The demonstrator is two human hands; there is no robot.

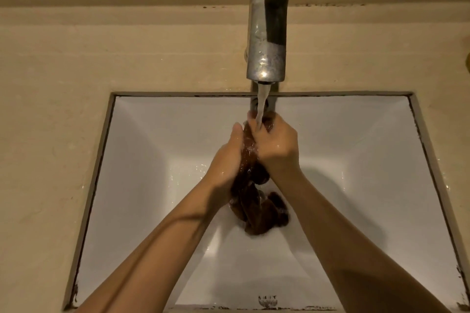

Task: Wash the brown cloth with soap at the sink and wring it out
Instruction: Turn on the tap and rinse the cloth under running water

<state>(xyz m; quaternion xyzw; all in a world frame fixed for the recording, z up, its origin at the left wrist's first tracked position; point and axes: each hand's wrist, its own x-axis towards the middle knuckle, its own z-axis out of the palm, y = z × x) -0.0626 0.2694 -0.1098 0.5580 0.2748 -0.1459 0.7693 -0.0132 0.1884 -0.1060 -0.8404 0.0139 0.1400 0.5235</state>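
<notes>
The wet brown cloth is bunched between both hands over the white sink, and its lower end hangs down toward the basin floor. My left hand grips the cloth from the left. My right hand grips it from the right, fingers curled over the top. Water runs from the chrome tap onto the cloth's top end and my right fingers. No soap is in view.
A beige stone counter surrounds the rectangular sink. Dark grime lines the sink's rim seam. A yellowish object shows at the far right edge of the counter.
</notes>
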